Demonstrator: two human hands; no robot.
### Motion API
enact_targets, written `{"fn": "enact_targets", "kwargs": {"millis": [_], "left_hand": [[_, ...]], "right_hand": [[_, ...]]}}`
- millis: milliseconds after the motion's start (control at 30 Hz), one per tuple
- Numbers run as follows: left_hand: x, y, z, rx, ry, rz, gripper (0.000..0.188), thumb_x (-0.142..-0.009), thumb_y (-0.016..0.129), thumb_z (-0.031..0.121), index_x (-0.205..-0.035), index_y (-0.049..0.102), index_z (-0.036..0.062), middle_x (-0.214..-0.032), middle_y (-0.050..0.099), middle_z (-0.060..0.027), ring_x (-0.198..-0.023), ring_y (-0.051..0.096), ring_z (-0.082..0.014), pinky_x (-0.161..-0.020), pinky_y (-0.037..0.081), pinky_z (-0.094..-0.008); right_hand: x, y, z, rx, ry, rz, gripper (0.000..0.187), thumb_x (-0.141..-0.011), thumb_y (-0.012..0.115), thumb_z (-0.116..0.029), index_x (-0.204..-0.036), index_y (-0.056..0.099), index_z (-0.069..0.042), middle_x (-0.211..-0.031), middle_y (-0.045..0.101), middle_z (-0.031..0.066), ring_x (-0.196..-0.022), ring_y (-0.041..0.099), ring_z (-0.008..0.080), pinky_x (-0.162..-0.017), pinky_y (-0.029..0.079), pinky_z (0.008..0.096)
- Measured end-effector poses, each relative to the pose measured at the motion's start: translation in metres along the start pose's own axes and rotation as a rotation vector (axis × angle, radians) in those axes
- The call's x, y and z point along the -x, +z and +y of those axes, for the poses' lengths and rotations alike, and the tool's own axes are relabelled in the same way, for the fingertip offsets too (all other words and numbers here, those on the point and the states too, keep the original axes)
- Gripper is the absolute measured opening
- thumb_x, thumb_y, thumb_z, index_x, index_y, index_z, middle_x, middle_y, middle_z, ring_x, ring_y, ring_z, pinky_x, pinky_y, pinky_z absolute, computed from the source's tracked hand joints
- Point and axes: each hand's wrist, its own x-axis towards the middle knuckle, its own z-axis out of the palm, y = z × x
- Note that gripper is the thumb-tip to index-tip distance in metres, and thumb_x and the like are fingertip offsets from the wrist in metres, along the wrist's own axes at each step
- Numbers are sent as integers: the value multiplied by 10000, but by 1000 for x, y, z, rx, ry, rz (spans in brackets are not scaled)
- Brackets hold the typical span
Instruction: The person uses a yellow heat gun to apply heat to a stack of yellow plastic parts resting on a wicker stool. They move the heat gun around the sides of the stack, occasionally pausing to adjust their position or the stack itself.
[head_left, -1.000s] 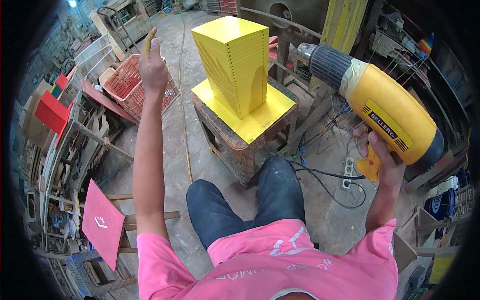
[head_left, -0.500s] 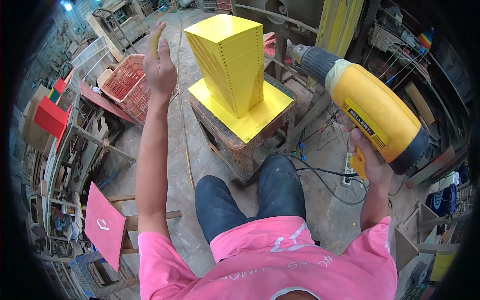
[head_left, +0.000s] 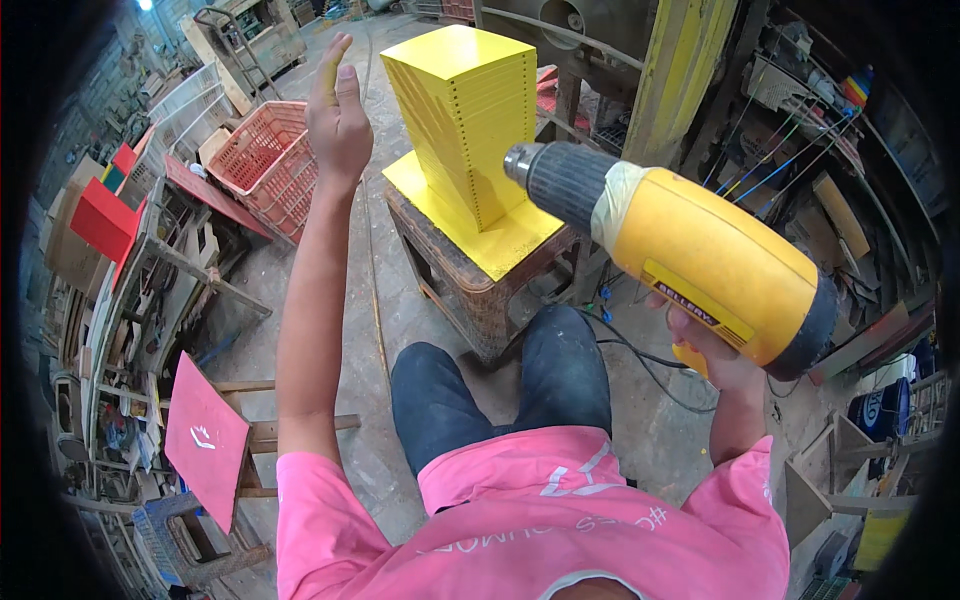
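Note:
A yellow heat gun with a black ribbed barrel and metal nozzle is gripped by its handle in my right hand. Its nozzle points left, at the right side of a tall yellow block and apart from it. Fine horizontal lines and rows of dark dots run along the block's faces and edges. The block stands upright on a flat yellow sheet, which lies on a worn stool. My left hand is raised left of the block, fingers stretched up, holding nothing and not touching it.
A red plastic crate stands on the floor at the left. Nearer is a pink board on a wooden frame. The gun's black cable runs over the floor at the right. Shelves of clutter line the right side.
My right hand has brought the heat gun left and slightly down, so its nozzle is closer to the yellow block. My left hand has shifted slightly right in the picture.

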Motion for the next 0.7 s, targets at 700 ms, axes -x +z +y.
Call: {"fn": "enact_targets", "kwargs": {"millis": [700], "left_hand": [[29,14,-11,-26,94,69,375,-959,416,141,-1292,497,-12,-1339,508,-212,-1285,454,-334,-1065,335,-381]], "right_hand": [[10,-22,46,262,190,27,271,-844,675,-58,-1108,613,-55,-912,659,30,-681,550,85,-590,453,230]]}}
